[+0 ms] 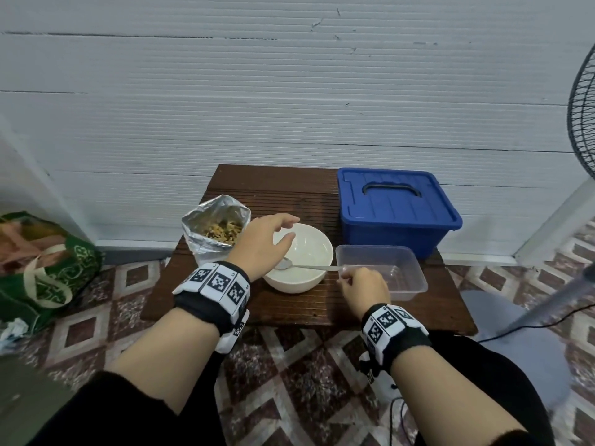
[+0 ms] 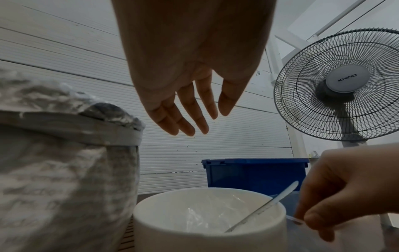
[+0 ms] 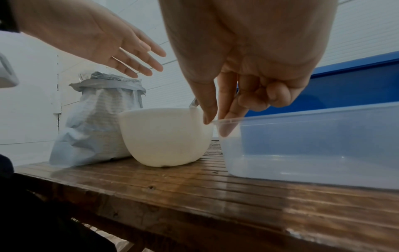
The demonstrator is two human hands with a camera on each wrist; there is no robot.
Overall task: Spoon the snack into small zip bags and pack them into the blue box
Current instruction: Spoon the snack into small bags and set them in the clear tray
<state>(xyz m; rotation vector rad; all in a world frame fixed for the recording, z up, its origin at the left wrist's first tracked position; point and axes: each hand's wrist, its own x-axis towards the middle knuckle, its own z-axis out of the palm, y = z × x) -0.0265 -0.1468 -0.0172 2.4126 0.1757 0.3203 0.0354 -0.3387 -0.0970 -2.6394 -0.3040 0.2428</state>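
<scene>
My right hand (image 1: 363,289) pinches the clear container's (image 1: 415,278) rim; my left hand (image 1: 262,243) hovers, fingers loose, above the white bowl (image 1: 317,249). The foil snack bag (image 1: 206,226) stands open beside it; the blue box (image 1: 396,210) sits lidded behind.

- You've got one blue box (image 1: 397,209), lid shut.
- One white bowl (image 1: 309,252).
- One spoon (image 1: 306,267).
- One clear plastic container (image 1: 383,268).
- One open foil snack bag (image 1: 214,230).
- One standing fan (image 2: 343,85).
- One green bag (image 1: 48,265).
</scene>
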